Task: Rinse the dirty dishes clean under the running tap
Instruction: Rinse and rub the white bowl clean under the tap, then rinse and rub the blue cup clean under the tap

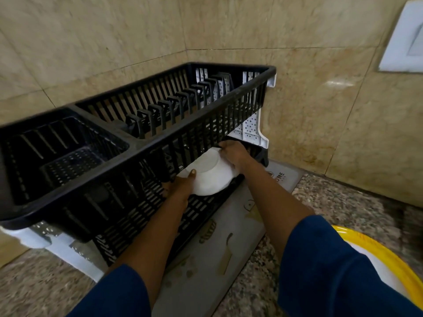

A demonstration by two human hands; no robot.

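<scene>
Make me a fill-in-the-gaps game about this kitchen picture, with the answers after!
The left hand and right hand hold a white, upside-down ____.
The dish rack is coloured ____.
The rack stands on a grey ____ on the speckled counter.
The plate at lower right has a ____ rim.
Missing words: bowl, black, mat, yellow.

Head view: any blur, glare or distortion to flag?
Head view: fisheye bends the wall seams and the dish rack rim; glare streak on the right wall tile; counter and yellow-rimmed vessel at lower right are smeared; lower rack tier sits in shadow, yet the white bowl reads sharp.
</scene>
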